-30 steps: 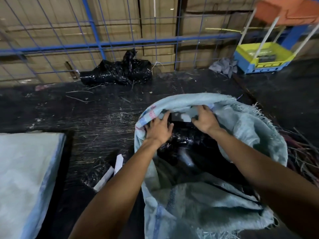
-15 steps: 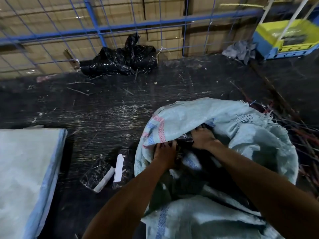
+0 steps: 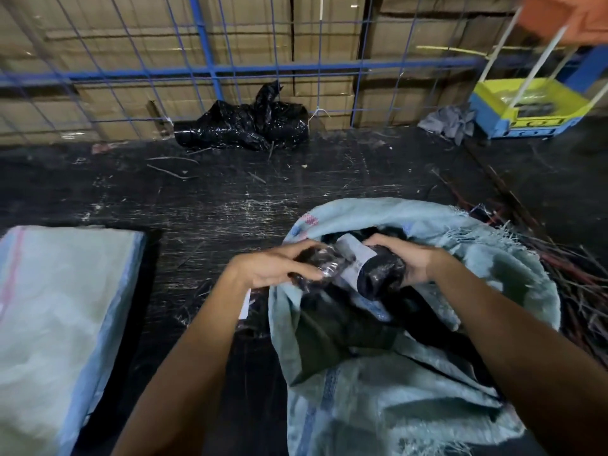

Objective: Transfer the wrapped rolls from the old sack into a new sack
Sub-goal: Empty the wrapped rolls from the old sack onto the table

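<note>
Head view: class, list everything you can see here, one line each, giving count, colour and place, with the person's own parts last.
Wrapped rolls: two at least, black with a white label, held over the old sack's mouth.
Old sack: one, pale blue-green woven, frayed, lower right, open.
New sack: one, pale woven, lying flat at the left.
Black plastic bag: one, crumpled, by the fence at the back.
Wire fence: one, blue, across the back.
Cardboard boxes: several, brown, behind the fence.
Grey rag: one, back right.
Yellow and blue tray: one, upper right.
Left hand: grips a roll.
Right hand: grips a roll.
</note>
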The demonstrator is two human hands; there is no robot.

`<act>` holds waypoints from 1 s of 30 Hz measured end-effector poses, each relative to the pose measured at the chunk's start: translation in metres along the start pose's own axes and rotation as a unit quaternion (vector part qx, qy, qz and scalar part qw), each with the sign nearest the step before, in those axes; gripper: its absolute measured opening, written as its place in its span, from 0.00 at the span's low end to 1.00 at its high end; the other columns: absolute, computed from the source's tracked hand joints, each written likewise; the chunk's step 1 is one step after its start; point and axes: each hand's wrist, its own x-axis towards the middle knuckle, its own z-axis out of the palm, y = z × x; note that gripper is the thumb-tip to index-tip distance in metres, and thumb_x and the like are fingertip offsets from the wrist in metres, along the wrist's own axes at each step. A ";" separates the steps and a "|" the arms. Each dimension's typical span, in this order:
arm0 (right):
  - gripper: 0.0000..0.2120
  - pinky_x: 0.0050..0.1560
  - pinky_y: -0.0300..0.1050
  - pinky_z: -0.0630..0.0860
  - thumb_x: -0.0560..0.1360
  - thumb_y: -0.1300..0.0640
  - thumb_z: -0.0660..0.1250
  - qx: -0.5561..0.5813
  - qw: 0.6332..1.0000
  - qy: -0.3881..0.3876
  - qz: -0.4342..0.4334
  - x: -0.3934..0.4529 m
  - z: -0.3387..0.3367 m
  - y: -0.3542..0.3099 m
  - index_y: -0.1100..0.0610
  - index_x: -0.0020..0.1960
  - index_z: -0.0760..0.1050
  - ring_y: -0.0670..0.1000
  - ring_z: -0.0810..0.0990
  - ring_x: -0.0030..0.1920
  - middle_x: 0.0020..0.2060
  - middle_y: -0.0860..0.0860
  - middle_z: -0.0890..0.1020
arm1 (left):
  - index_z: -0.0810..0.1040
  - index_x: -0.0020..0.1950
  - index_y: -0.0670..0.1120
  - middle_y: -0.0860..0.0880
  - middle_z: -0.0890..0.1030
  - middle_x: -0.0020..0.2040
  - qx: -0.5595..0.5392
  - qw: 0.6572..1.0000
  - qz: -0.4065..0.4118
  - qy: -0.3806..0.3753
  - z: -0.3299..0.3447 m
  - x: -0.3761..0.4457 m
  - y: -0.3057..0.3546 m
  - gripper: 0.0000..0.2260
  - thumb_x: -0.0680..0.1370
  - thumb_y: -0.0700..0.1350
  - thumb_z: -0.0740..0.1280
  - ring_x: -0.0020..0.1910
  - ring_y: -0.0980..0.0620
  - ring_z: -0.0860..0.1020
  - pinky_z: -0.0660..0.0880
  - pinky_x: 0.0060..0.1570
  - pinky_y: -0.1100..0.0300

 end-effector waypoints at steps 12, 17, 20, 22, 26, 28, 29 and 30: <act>0.14 0.62 0.54 0.76 0.69 0.47 0.74 0.019 0.985 -0.160 -0.059 -0.018 0.172 0.006 0.53 0.51 0.84 0.54 0.83 0.52 0.53 0.55 0.85 | 0.78 0.61 0.55 0.47 0.84 0.58 -0.256 0.936 0.111 0.212 -0.021 -0.165 -0.147 0.34 0.57 0.44 0.84 0.54 0.48 0.83 0.81 0.48 0.56; 0.44 0.65 0.52 0.73 0.70 0.41 0.75 -0.185 0.968 -0.169 0.004 0.000 0.257 0.031 0.46 0.78 0.55 0.54 0.69 0.72 0.75 0.49 0.65 | 0.69 0.69 0.48 0.46 0.80 0.61 -0.057 0.935 -0.002 0.351 -0.021 -0.200 -0.226 0.30 0.71 0.36 0.76 0.56 0.52 0.79 0.78 0.48 0.61; 0.54 0.61 0.54 0.77 0.66 0.39 0.75 -0.301 0.950 -0.085 0.010 0.023 0.287 0.059 0.46 0.80 0.45 0.55 0.69 0.70 0.75 0.51 0.64 | 0.66 0.70 0.58 0.47 0.74 0.64 0.095 0.901 -0.105 0.411 -0.031 -0.192 -0.269 0.41 0.63 0.51 0.83 0.66 0.45 0.73 0.73 0.63 0.53; 0.57 0.57 0.50 0.77 0.64 0.36 0.75 -0.391 0.920 0.000 -0.028 0.034 0.296 0.069 0.45 0.80 0.42 0.58 0.72 0.67 0.73 0.55 0.68 | 0.63 0.74 0.58 0.43 0.69 0.67 0.187 0.870 -0.156 0.429 -0.032 -0.180 -0.276 0.46 0.62 0.55 0.82 0.69 0.40 0.67 0.66 0.70 0.49; 0.48 0.66 0.57 0.72 0.73 0.39 0.69 -0.481 0.859 0.115 -0.129 0.048 0.296 0.070 0.44 0.80 0.40 0.65 0.69 0.70 0.76 0.62 0.58 | 0.64 0.74 0.51 0.41 0.64 0.65 0.157 0.845 -0.038 0.510 -0.033 -0.154 -0.257 0.43 0.64 0.46 0.82 0.61 0.44 0.69 0.65 0.67 0.58; 0.42 0.66 0.59 0.72 0.77 0.40 0.64 -0.517 0.833 0.139 -0.140 0.053 0.296 0.069 0.47 0.80 0.42 0.65 0.68 0.71 0.77 0.61 0.56 | 0.65 0.70 0.47 0.41 0.62 0.64 0.196 0.836 -0.028 0.512 -0.037 -0.142 -0.251 0.40 0.64 0.44 0.82 0.62 0.42 0.68 0.67 0.68 0.54; 0.39 0.67 0.58 0.71 0.79 0.41 0.62 -0.541 0.818 0.139 -0.137 0.052 0.296 0.068 0.50 0.80 0.44 0.65 0.68 0.71 0.77 0.61 0.57 | 0.65 0.68 0.46 0.41 0.62 0.64 0.225 0.836 -0.036 0.500 -0.039 -0.138 -0.252 0.38 0.64 0.44 0.82 0.63 0.40 0.68 0.68 0.68 0.49; 0.36 0.68 0.57 0.70 0.80 0.43 0.62 -0.558 0.807 0.133 -0.142 0.051 0.293 0.064 0.53 0.80 0.49 0.63 0.68 0.71 0.76 0.61 0.60 | 0.65 0.67 0.45 0.41 0.62 0.64 0.254 0.839 -0.045 0.479 -0.043 -0.133 -0.252 0.37 0.65 0.45 0.81 0.64 0.38 0.68 0.69 0.68 0.46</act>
